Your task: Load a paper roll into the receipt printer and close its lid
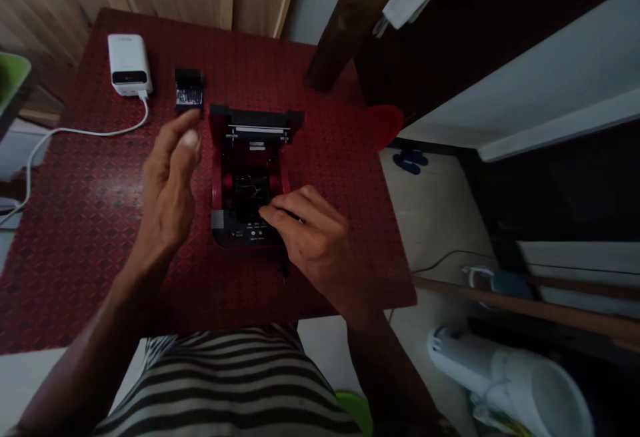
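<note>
A small red-and-black machine stands on the table with its hinged lid raised. Wires show in its dark inner compartment, and its front panel carries small buttons. My right hand is at the front right of that compartment, thumb and forefinger pinched together. Whatever is between them is dark and mostly hidden. To the left of the machine, my left hand hovers with fingers loosely bent and thumb apart, holding nothing. Just beyond its fingertips lies a small black piece with a pale patterned face.
A white power bank with a white cable is at the back left of the red patterned table. A tall dark bottle with a green cap stands back right. Near the front lies a tiny dark item.
</note>
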`<control>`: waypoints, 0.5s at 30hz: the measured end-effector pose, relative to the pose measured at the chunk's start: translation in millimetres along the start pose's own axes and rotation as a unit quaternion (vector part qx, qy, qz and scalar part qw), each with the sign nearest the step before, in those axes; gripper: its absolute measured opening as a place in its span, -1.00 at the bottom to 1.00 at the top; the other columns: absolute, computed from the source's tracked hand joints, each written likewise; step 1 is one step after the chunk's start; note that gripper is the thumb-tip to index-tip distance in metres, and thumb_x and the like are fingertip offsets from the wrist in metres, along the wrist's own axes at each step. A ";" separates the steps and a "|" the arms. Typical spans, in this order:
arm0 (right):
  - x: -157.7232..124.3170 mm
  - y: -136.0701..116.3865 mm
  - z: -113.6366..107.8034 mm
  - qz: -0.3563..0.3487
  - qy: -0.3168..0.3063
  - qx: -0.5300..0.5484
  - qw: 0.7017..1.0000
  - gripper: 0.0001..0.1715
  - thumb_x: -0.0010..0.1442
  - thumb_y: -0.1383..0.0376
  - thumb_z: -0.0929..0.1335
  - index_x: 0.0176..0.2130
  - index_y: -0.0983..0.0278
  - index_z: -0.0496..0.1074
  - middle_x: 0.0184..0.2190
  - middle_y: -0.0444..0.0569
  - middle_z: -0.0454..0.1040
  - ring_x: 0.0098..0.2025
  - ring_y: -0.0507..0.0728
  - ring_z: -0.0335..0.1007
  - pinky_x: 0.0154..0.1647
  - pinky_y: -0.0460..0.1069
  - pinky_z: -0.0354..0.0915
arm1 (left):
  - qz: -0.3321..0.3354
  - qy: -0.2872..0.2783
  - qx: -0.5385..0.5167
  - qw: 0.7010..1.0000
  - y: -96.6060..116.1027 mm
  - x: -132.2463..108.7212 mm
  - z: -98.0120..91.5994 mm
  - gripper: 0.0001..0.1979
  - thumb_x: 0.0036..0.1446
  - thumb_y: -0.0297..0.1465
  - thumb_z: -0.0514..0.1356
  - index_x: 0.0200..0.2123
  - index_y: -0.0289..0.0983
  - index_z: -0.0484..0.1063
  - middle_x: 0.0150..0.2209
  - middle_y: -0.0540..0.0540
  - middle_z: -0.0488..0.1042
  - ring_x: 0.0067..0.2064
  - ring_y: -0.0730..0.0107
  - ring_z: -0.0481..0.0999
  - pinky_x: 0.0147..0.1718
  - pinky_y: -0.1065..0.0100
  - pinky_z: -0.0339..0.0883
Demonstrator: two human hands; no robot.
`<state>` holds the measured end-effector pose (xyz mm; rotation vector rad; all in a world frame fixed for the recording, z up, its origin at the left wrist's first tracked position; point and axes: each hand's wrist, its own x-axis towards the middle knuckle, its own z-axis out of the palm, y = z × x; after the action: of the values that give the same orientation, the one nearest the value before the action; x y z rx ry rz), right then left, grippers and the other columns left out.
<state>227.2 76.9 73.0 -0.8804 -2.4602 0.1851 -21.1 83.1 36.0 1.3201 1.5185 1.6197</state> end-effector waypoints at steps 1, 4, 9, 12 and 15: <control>-2.2 -0.7 0.3 0.001 -0.007 -0.006 1.000 -0.58 0.69 0.51 0.35 0.07 0.17 0.80 -0.05 0.04 0.79 -0.04 0.22 0.63 0.02 0.13 0.63 | 0.012 0.015 0.001 1.000 1.4 13.5 3.7 -0.15 0.54 0.38 0.26 0.40 -0.22 0.68 0.29 -0.19 0.72 0.36 -0.11 0.68 0.40 -0.14 0.55; -7.0 -3.4 2.4 0.000 -0.009 -0.040 0.999 -0.55 0.66 0.55 0.35 0.10 0.18 0.79 -0.06 0.05 0.79 -0.04 0.24 0.63 0.00 0.16 0.61 | 0.005 0.012 0.001 1.000 4.4 45.0 13.0 -0.26 0.66 0.26 0.19 0.14 -0.33 0.74 0.04 -0.11 0.75 0.15 0.06 0.75 0.25 -0.10 0.60; -13.9 -10.2 5.6 -0.013 0.032 -0.083 0.996 -0.61 0.66 0.54 0.35 0.10 0.27 0.77 -0.05 0.13 0.81 -0.06 0.26 0.64 -0.05 0.16 0.60 | -0.068 0.010 -0.024 0.997 6.9 54.6 13.7 -0.61 0.60 -0.16 0.41 -0.28 -0.25 0.55 -0.21 0.11 0.68 0.07 0.27 0.74 0.20 0.06 0.61; -18.0 -14.0 7.9 -0.010 0.065 -0.095 0.993 -0.63 0.65 0.55 0.37 0.11 0.30 0.76 -0.02 0.16 0.82 -0.03 0.27 0.66 -0.06 0.16 0.61 | -0.076 0.009 -0.052 0.996 7.9 37.5 10.4 -0.63 0.47 -0.16 0.50 -0.31 -0.22 0.53 -0.18 0.02 0.72 0.20 0.11 0.73 0.35 -0.01 0.60; -21.3 -16.1 10.3 -0.003 0.075 -0.084 0.994 -0.60 0.63 0.57 0.38 0.15 0.23 0.76 -0.01 0.13 0.82 -0.02 0.28 0.67 -0.04 0.18 0.60 | -0.080 0.006 -0.084 0.993 4.5 10.7 6.7 -0.58 0.23 -0.12 0.65 0.03 -0.15 0.69 0.15 -0.08 0.78 0.37 -0.06 0.70 0.47 -0.13 0.57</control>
<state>226.9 51.5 59.8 -0.9213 -2.3633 -0.0884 -17.9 94.4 42.4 1.0725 1.4233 1.6168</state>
